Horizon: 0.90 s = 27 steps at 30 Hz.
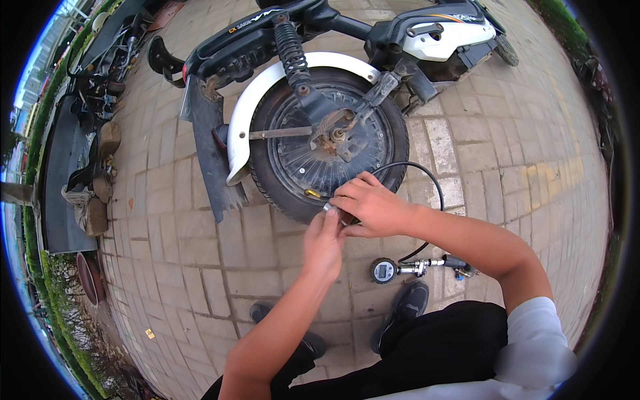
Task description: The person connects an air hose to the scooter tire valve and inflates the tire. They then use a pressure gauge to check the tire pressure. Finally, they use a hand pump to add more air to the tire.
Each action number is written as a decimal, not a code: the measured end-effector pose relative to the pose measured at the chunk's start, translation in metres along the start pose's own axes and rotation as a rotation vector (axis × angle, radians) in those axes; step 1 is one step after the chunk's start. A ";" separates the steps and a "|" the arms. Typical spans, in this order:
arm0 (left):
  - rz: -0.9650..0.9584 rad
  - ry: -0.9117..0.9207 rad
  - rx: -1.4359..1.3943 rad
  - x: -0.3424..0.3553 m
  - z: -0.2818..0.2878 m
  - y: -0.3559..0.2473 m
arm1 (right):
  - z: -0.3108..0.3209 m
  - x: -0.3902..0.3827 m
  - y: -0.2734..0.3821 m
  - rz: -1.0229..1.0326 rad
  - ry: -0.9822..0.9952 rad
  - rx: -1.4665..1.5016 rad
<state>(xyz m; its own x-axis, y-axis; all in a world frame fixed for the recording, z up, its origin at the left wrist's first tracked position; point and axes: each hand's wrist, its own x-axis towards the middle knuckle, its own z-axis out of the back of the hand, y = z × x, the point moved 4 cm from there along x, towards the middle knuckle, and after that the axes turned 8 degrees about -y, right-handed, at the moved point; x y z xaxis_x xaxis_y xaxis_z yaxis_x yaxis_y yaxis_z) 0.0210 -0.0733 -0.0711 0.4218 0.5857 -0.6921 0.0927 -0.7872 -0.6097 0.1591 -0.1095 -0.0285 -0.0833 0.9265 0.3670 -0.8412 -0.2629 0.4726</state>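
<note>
Our left hand (323, 243) and right hand (370, 205) bunch narrow at the tyre (400, 135), grip hidden: best we keep the hose (438, 185) slack!

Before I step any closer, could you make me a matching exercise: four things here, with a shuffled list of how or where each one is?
Things:
1. fender
2. hose
3. gauge
4. left hand

Places and states:
A. black, bent in a curve
B. close beside the right hand
C. round, with a small screen
D. white, arching over the tyre

Right pairs: 1-D, 2-A, 3-C, 4-B
</note>
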 end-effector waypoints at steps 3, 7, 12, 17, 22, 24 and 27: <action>-0.039 0.007 0.035 0.010 0.000 0.001 | -0.004 0.001 -0.008 -0.038 0.036 -0.005; -0.026 -0.017 0.119 0.008 0.006 -0.004 | -0.004 0.001 -0.004 -0.071 0.083 0.012; -0.384 -0.057 0.665 0.011 0.027 -0.055 | -0.007 -0.014 -0.007 -0.862 0.099 1.064; -1.199 0.111 1.732 0.019 0.025 -0.102 | -0.018 -0.048 0.005 -1.417 -0.022 1.497; -1.342 0.385 2.005 0.020 0.030 -0.113 | -0.013 -0.088 -0.003 -1.527 -0.163 1.465; -1.383 0.397 2.088 0.024 0.029 -0.106 | -0.008 -0.098 -0.008 -1.518 -0.215 1.489; -1.512 0.323 1.962 0.021 0.021 -0.074 | -0.004 -0.104 -0.017 -1.592 -0.351 1.528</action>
<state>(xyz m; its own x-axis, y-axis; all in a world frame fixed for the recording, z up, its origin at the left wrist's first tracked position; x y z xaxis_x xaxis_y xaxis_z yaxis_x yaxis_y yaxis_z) 0.0038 0.0019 -0.0487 0.9560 0.1439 0.2556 -0.1393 0.9896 -0.0360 0.1802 -0.2002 -0.0782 0.2518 0.5011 -0.8279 0.8370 0.3168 0.4463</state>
